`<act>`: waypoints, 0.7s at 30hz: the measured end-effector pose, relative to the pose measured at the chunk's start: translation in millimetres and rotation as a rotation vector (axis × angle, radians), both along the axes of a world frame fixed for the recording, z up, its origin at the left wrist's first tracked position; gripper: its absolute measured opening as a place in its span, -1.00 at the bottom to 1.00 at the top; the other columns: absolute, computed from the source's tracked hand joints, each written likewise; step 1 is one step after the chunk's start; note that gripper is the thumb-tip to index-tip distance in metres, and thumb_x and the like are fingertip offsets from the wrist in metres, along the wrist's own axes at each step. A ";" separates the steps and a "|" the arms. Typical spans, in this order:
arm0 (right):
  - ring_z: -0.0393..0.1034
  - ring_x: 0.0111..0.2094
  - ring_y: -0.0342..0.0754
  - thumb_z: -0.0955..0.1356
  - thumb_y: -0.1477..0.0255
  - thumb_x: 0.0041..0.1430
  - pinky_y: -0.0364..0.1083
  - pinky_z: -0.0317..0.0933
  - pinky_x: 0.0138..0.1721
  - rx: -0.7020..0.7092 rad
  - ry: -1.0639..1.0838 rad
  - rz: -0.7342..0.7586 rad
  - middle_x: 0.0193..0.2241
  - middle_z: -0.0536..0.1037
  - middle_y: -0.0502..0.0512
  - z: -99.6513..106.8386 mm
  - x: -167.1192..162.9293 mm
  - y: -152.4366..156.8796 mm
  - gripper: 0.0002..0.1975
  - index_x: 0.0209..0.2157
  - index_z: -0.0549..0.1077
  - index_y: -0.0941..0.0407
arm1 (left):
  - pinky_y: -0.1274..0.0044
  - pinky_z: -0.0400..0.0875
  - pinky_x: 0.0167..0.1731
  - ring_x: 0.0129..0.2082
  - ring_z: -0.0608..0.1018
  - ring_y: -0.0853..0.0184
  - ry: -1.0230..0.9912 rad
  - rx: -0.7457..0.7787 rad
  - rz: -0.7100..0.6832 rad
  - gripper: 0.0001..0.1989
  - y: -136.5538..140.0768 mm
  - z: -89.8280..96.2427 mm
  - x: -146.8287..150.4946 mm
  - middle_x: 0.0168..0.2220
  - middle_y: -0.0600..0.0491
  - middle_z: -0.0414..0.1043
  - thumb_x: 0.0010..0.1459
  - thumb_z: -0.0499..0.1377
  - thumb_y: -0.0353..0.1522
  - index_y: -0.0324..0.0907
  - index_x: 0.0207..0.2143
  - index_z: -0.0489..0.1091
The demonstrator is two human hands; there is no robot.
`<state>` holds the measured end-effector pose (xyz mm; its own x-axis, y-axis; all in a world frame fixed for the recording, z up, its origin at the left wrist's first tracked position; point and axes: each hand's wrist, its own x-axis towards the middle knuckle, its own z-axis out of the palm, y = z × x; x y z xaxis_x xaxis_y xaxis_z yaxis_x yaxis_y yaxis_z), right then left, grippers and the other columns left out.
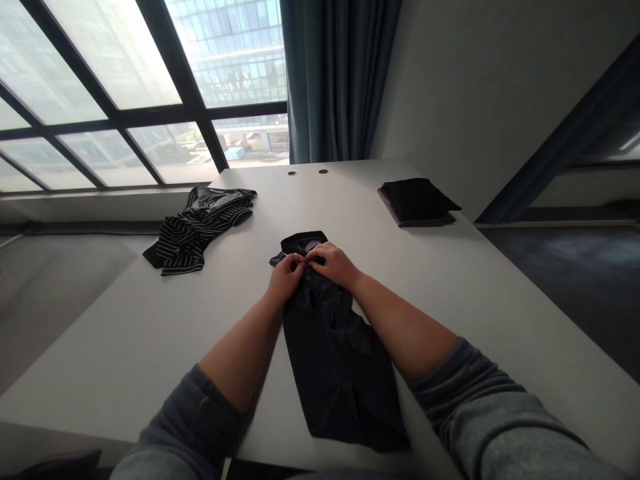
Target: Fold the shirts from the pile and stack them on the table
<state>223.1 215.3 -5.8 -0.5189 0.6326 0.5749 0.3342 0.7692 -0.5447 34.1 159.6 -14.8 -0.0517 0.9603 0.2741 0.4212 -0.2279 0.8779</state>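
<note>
A dark navy garment (pixel 340 373) lies lengthwise on the white table (pixel 240 320) in front of me, its lower end toward me. Its far end has a band-like opening, and I cannot tell whether this is a collar or a waistband. A small round button or eyelet (pixel 309 277) shows just below my fingers. My left hand (pixel 289 273) pinches the cloth near that opening. Close against it, my right hand (pixel 331 263) pinches the same edge between thumb and fingers. The fingertips meet and hide the exact spot they grip.
A crumpled black-and-white striped garment (pixel 195 227) lies at the far left of the table. Folded dark cloth (pixel 417 200) is stacked at the far right edge. Two round cable holes, a blue curtain (pixel 335 80) and a window are beyond.
</note>
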 end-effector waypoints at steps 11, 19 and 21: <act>0.45 -0.04 0.08 0.39 0.60 0.26 0.10 0.30 0.11 0.003 0.014 0.052 -0.16 0.61 0.12 3.4 1.5 -1.1 -0.80 -0.18 0.61 0.05 | 0.49 0.42 -0.14 -0.24 0.53 0.32 -0.207 -0.036 -0.062 -0.93 1.2 -1.8 1.8 -0.27 0.09 0.51 0.20 0.21 -0.35 -0.12 -0.26 0.46; 0.39 -0.04 0.10 0.33 0.58 0.30 0.12 0.26 0.12 0.013 -0.019 0.079 -0.15 0.57 0.17 2.4 -0.8 -0.8 -0.82 -0.17 0.55 0.08 | 0.49 0.42 -0.18 -0.28 0.52 0.33 -0.172 -0.024 -0.025 -0.97 1.2 -1.6 2.1 -0.31 0.10 0.51 0.20 0.20 -0.40 -0.12 -0.29 0.44; 0.38 -0.04 0.10 0.32 0.57 0.31 0.11 0.26 0.11 0.011 -0.023 0.089 -0.15 0.56 0.18 0.9 -0.7 0.6 -0.84 -0.18 0.53 0.10 | 0.49 0.41 -0.18 -0.28 0.52 0.32 -0.145 -0.020 -0.005 -0.97 1.2 -1.3 2.2 -0.31 0.10 0.51 0.21 0.20 -0.40 -0.12 -0.28 0.44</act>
